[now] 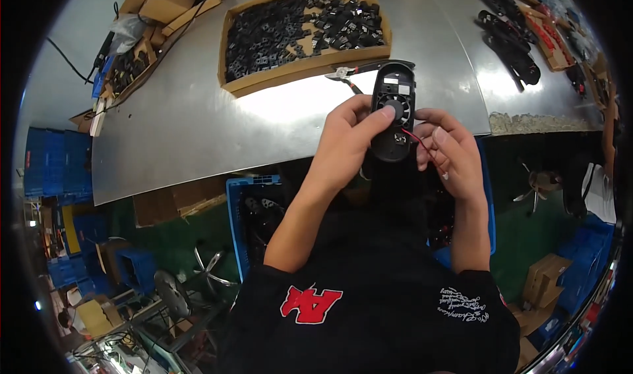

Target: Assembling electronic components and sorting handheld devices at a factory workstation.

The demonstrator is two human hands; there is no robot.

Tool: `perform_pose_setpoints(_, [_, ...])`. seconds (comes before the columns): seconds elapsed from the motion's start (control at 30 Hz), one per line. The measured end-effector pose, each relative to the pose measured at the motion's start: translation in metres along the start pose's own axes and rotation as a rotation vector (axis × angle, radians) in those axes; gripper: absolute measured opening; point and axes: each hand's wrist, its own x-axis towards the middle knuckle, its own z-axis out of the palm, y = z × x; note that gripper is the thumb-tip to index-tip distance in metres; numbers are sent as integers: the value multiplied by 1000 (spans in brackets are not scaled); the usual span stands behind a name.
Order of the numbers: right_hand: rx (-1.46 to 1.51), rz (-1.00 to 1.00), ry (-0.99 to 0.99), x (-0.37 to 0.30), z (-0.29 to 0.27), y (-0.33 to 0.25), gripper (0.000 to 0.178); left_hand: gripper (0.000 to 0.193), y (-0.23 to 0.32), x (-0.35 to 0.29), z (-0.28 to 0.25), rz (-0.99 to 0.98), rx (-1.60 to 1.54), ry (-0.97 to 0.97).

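Observation:
My left hand (359,127) grips a black oval plastic housing (393,151) by its left side, above the near edge of the metal table. Its thumb presses on a small round fan (393,107) set inside the housing. A thin red and black wire (421,141) comes out beside the fan and ends in a small white connector (445,175). At the housing's right, my right hand (455,150) has its fingers loosely curled about this wire. Behind the housing lie cutting pliers (344,73), partly hidden by it.
A shallow cardboard tray (306,63) of small black parts sits on the metal table (178,130). Dark tools or parts (508,48) lie at the far right, beside a box of red pieces (550,41). A blue crate (234,209) stands below the table edge.

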Motion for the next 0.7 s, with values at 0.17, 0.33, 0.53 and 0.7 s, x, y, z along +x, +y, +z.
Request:
perform_pose_setpoints(0.17, [242, 14, -45, -4, -25, 2, 51, 29, -2, 6, 0, -81, -98, -31])
perform_pose_setpoints(0.33, [-364, 76, 65, 17, -8, -21, 44, 35, -15, 10, 24, 53, 153, 57])
perform_pose_setpoints(0.53, [-792, -180, 633, 74, -148, -59, 29, 35, -24, 8, 33, 625, 662, 133])
perform_pose_setpoints(0.7, [-1658, -234, 909, 78, -178, -52, 51, 15, -11, -23, -57, 939, 1074, 508])
